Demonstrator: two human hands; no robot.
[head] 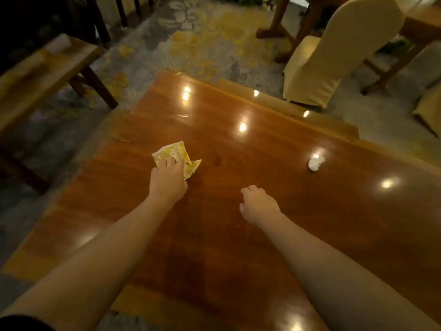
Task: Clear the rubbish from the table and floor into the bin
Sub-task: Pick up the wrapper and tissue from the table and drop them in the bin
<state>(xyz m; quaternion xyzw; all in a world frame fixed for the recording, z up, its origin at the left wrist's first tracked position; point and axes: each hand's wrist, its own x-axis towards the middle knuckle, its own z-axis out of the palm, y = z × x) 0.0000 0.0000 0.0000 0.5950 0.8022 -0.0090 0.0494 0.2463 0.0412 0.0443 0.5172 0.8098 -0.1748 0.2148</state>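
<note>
A crumpled yellow wrapper (175,152) lies on the glossy wooden table (238,223), left of centre. My left hand (168,179) rests on the wrapper's near edge with the fingers curled onto it. A small white ball of tissue (315,163) sits on the table further right. My right hand (259,204) hovers over the bare wood between the two, fingers loosely bent, holding nothing. No bin is in view.
A chair in a cream cover (334,56) stands beyond the table's far right corner. A second wooden table (35,75) is at the left, and another (422,25) at the top right. Patterned carpet (202,37) covers the floor.
</note>
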